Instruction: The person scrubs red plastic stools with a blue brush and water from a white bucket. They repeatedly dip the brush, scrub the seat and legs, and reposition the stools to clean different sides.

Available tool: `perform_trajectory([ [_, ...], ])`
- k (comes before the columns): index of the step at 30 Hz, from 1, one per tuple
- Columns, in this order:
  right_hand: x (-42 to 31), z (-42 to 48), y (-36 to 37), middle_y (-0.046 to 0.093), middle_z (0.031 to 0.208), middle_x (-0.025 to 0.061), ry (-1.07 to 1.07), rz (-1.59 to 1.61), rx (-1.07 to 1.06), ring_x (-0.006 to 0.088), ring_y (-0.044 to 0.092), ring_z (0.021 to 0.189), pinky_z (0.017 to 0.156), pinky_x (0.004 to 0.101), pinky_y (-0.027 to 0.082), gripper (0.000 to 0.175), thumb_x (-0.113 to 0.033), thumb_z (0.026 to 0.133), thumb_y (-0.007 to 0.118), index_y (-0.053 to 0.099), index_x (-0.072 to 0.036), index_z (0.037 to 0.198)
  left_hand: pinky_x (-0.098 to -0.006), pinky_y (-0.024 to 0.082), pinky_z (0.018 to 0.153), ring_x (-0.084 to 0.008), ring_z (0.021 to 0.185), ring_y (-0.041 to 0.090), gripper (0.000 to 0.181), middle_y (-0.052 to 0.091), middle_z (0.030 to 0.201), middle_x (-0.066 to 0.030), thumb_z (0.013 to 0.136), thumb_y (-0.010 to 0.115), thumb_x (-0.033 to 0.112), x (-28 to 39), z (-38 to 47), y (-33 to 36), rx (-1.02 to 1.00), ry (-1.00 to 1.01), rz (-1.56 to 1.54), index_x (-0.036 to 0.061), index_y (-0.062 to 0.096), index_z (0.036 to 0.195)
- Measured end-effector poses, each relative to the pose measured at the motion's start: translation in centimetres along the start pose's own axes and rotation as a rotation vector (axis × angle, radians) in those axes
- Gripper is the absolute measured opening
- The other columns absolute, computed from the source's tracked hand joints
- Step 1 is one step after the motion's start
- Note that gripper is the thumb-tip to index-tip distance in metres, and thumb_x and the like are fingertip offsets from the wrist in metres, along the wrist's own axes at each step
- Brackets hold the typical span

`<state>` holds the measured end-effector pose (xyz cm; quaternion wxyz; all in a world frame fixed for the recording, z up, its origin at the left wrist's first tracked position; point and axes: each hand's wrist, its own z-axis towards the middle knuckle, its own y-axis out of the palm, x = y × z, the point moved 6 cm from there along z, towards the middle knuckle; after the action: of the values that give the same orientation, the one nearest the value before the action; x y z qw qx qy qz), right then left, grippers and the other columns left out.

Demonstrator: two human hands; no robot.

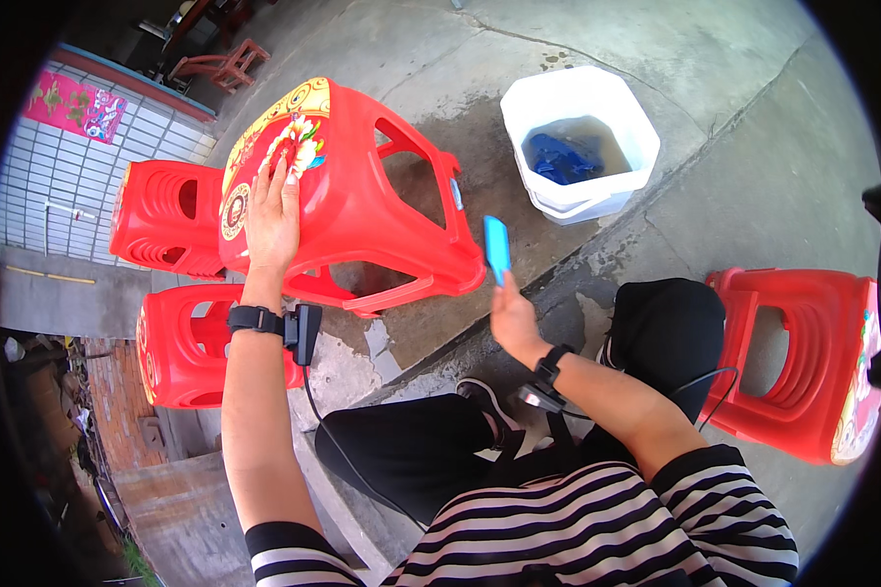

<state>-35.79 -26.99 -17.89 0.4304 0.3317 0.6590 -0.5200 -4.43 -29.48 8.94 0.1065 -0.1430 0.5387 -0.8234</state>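
Note:
My left hand (273, 220) lies flat, fingers apart, on the patterned top of a red plastic stool (352, 176) tipped on its side. In my right hand (514, 315) is the end of a light-blue brush or similar tool (497, 246); its underside is hidden. The tool is in the air beyond the stool's legs, at their right. Farther off stands a white plastic bucket (580, 198) with murky water and a dark blue cloth (562, 158) in it.
Two more red stools (165, 216) (183, 345) lie at the left, and another red stool (793, 352) is beside my knee at the right. A step edge crosses the concrete floor (734, 161). Cables run from both wrist straps. A small reddish chair (238, 66) stands at the back left.

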Motion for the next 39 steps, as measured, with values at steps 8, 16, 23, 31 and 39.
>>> perform_trajectory([
  [8, -14.1, -2.2, 5.4, 0.06, 0.096, 0.0284, -0.377, 0.281, -0.162, 0.0432, 0.061, 0.086, 0.075, 0.0502, 0.049, 0.057, -0.014, 0.098, 0.047, 0.024, -0.005, 0.149, -0.0474, 0.033, 0.11, -0.0389, 0.13, 0.043, 0.053, 0.045, 0.142, -0.0234, 0.097, 0.052, 0.039, 4.4, -0.9, 0.0, 0.093, 0.205, 0.014, 0.0055, 0.049, 0.138],
  [16, 7.2, -2.2, 4.1, 0.063, 0.074, 0.0259, 0.059, -0.164, -0.142, 0.0462, 0.061, 0.07, 0.063, 0.0555, 0.047, 0.045, -0.023, 0.098, 0.045, 0.042, -0.005, 0.139, -0.0462, 0.033, 0.111, -0.0392, 0.133, 0.04, 0.08, 0.044, 0.144, -0.0209, 0.079, 0.074, 0.047, 6.7, -1.8, -0.3, 0.049, 0.174, 0.17, 0.0061, 0.044, 0.141],
  [23, 1.2, 4.4, 2.3, 0.064, 0.088, 0.0296, -0.011, 0.061, 0.007, 0.048, 0.062, 0.081, 0.071, 0.0556, 0.048, 0.044, -0.022, 0.098, 0.046, 0.044, -0.002, 0.137, -0.0451, 0.033, 0.111, -0.0369, 0.135, 0.039, 0.078, 0.044, 0.145, -0.0184, 0.076, 0.078, 0.032, 4.7, -3.5, -1.6, 0.005, 0.213, 0.059, 0.0067, 0.044, 0.142],
  [31, -18.2, 6.9, 3.7, 0.061, 0.078, 0.0243, -0.399, 0.559, -0.071, 0.0421, 0.063, 0.07, 0.063, 0.0493, 0.049, 0.048, -0.019, 0.098, 0.05, 0.037, -0.008, 0.144, -0.0436, 0.031, 0.113, -0.0328, 0.137, 0.039, 0.082, 0.044, 0.146, -0.0146, 0.069, 0.081, 0.018, -1.6, -9.4, -5.4, -0.141, 0.249, 0.03, 0.0069, 0.045, 0.141],
  [39, -6.3, 11.4, 10.7, 0.065, 0.079, 0.0281, -0.014, 0.306, -0.201, 0.0467, 0.064, 0.08, 0.069, 0.0551, 0.051, 0.029, -0.023, 0.097, 0.042, 0.059, -0.002, 0.107, -0.0432, 0.031, 0.113, -0.0331, 0.137, 0.039, 0.083, 0.044, 0.146, -0.015, 0.067, 0.081, 0.022, -2.8, -9.3, -5.0, -0.129, 0.246, 0.028, 0.0072, 0.046, 0.141],
])
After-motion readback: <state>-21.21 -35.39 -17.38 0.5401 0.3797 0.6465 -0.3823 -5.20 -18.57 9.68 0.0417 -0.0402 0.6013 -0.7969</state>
